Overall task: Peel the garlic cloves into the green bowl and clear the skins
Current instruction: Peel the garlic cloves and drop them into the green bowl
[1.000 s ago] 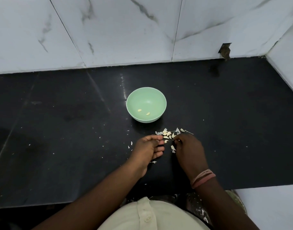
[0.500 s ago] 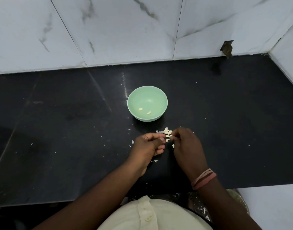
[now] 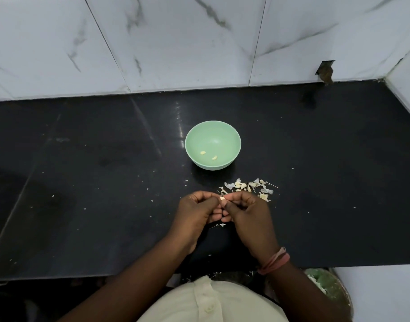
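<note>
Both hands' grip pinching garlic clove (image 3: 222, 199), green bowl (image 3: 232, 135) beyond, bare countertop (image 3: 83, 182) leftward

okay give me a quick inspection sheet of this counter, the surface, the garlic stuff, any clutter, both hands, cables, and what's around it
Surface: black countertop, glossy, dotted with small white flecks.
Job's things: green bowl upright, two peeled cloves inside; pile of garlic cloves and skins on the counter just in front of the bowl.
Clutter: stray skin scrap below the hands.
Hands: left hand and right hand meet above the counter, both pinching one garlic clove; pink bands on the right wrist.
Cables: nothing seen.
Surroundings: white marble-look wall tiles; notch in the tile at back right.
</note>
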Demonstrator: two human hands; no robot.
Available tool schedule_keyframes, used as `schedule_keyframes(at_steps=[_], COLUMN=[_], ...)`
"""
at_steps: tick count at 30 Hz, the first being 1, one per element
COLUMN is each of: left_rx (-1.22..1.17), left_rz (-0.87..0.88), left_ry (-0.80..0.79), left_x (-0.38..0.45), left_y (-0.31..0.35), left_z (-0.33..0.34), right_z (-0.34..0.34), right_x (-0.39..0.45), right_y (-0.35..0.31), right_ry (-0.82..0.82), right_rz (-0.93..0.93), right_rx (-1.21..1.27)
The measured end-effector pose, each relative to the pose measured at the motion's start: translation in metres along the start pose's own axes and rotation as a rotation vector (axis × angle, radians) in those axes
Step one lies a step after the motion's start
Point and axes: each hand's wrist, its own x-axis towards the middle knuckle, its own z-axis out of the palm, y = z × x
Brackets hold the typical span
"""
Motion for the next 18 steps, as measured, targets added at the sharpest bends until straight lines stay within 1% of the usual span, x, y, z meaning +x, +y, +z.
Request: schedule_keyframes(at_steps=[6,10,18], left_rx=[0.064,0.089,0.108], left_rz=[0.09,0.124,0.095], left_ry=[0.042,0.038,0.043], left_x=[-0.004,-0.008,-0.009], left_y=[0.004,0.004,0.003], left_z=[-0.002,-0.004,-0.001], right_z=[0.003,0.006,0.002], right_x=[-0.006,-0.009,-0.013], right_y=[-0.004,-0.004,-0.003], right_ry=[-0.018,0.007,-0.011], right_rz=[-0.045,-0.029,0.053], right_rx=[0.009,0.062,0.185])
